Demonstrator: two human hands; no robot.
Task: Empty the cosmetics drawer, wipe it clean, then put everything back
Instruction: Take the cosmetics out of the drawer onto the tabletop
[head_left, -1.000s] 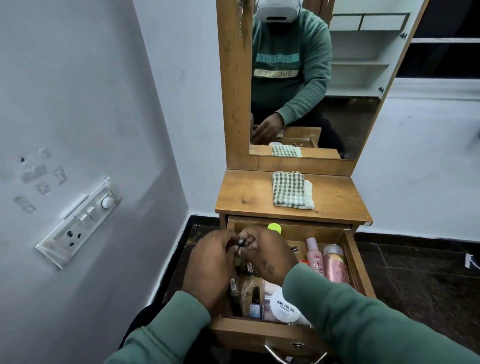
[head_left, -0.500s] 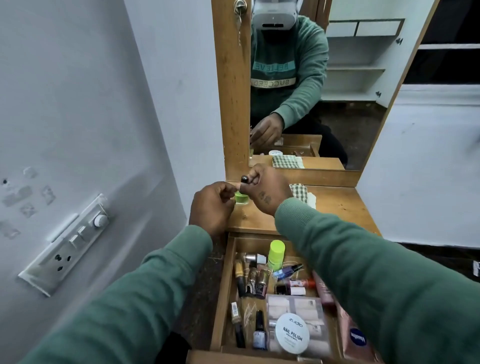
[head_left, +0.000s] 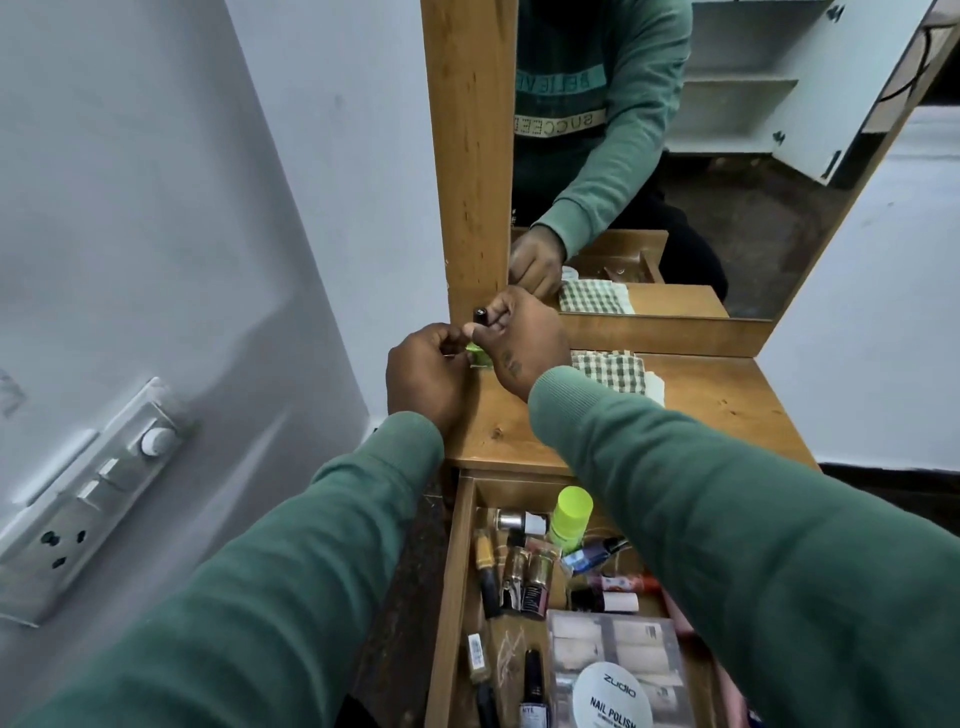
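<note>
Emptying is under way: the right hand (head_left: 524, 340) pinches a small dark bottle (head_left: 479, 315), the left hand (head_left: 423, 374) curls against a green pot (head_left: 478, 356), grip unclear, above the desk (head_left: 701, 410); next, set them down and return to the crowded drawer (head_left: 453, 582) below the wrists.

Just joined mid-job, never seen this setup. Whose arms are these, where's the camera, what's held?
No machine: a person works bare-handed, filmed by one camera on their head, looking down. The mirror shows their reflection. The right hand pinches a small dark tube over the wooden tabletop; the left hand curls beside a small green item, but which hand holds that I cannot tell. A checked cloth lies on the tabletop. Below, the open drawer holds many cosmetics, including a lime-capped bottle.
</note>
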